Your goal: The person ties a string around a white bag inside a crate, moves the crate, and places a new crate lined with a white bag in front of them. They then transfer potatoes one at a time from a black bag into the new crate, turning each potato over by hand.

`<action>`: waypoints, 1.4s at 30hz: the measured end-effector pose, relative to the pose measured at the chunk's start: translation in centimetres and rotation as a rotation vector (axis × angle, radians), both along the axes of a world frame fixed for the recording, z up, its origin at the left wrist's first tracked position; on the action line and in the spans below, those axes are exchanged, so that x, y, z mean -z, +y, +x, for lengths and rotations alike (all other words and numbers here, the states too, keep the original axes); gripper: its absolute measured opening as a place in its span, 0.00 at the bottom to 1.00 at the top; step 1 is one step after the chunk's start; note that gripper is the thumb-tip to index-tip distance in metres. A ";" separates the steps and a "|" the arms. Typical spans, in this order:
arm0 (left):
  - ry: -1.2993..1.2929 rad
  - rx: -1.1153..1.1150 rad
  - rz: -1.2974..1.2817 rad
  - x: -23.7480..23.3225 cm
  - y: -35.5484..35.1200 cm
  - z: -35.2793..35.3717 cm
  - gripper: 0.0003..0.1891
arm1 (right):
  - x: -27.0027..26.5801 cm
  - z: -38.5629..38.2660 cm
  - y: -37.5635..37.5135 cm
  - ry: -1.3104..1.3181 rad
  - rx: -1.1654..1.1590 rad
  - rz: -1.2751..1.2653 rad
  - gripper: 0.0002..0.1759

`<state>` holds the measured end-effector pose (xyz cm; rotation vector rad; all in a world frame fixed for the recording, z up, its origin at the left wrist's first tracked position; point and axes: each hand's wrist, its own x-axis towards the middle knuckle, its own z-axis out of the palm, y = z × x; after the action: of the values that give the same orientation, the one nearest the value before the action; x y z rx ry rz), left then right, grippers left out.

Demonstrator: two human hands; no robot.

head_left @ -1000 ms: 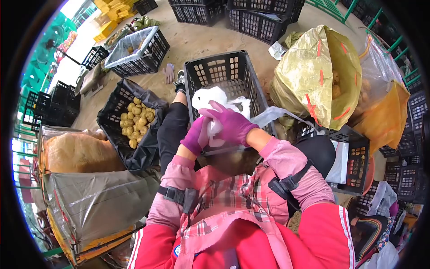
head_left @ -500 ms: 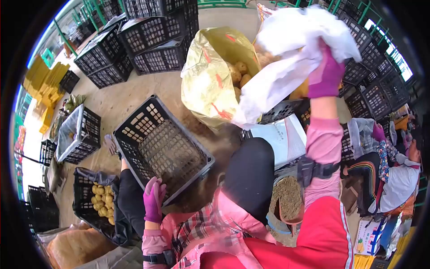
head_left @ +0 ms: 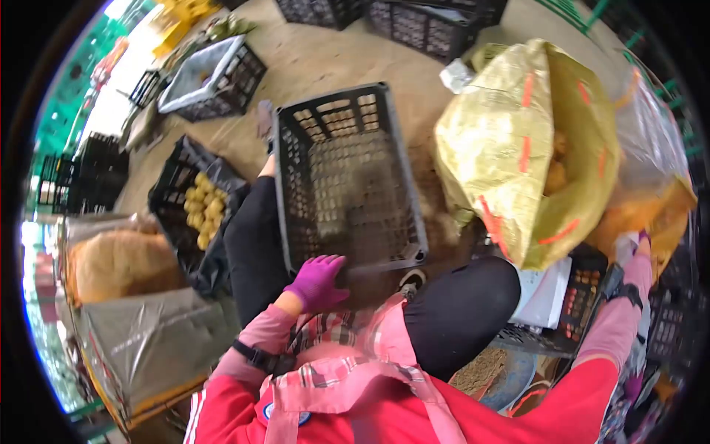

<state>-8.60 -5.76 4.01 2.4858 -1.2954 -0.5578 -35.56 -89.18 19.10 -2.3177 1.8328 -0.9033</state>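
Observation:
My left hand (head_left: 316, 283), in a purple glove, rests with its fingers spread at the near left corner of a black plastic crate (head_left: 416, 200). The crate stands between my legs, with only dirt visible on its slatted bottom. Far to the right, my right hand (head_left: 643, 243) is closed on a crumpled white sheet (head_left: 627, 246), mostly hidden beside an orange bag (head_left: 654, 222). In front of that arm, a yellow woven sack (head_left: 492, 140) stands with its mouth open and potatoes (head_left: 556, 174) inside.
At left, a black crate with a dark liner holds small potatoes (head_left: 205, 211). Behind it stands a white-lined crate (head_left: 203, 78). Stacked crates (head_left: 421, 29) stand at the back. A crate with a white packet (head_left: 543, 292) sits by my right knee, near a blue tub (head_left: 518, 377).
My right hand has come down and out to the right with the white sheet, away from above the sack. My left hand has spread its fingers at the crate's edge. The view has turned.

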 end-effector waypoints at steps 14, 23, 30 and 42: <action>-0.218 -0.334 -0.278 -13.6 -3.7 11.0 0.14 | -8.3 -2.5 10.8 0.210 -0.110 -0.407 0.28; -0.736 -0.455 -0.218 -18.0 -7.5 20.2 0.21 | -11.3 13.2 49.2 -0.251 -1.111 0.223 0.29; -0.959 -0.471 -0.328 -18.0 -4.0 20.7 0.41 | 1.0 27.6 52.0 -0.175 -0.912 0.539 0.50; 1.033 -0.802 -1.214 -14.9 8.2 19.7 0.28 | -3.6 33.4 58.1 -0.119 -0.859 0.702 0.45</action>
<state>11.09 2.41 18.91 1.1428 -0.0407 -0.4746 -2.20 -31.09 22.72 -2.1332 0.7337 -0.2052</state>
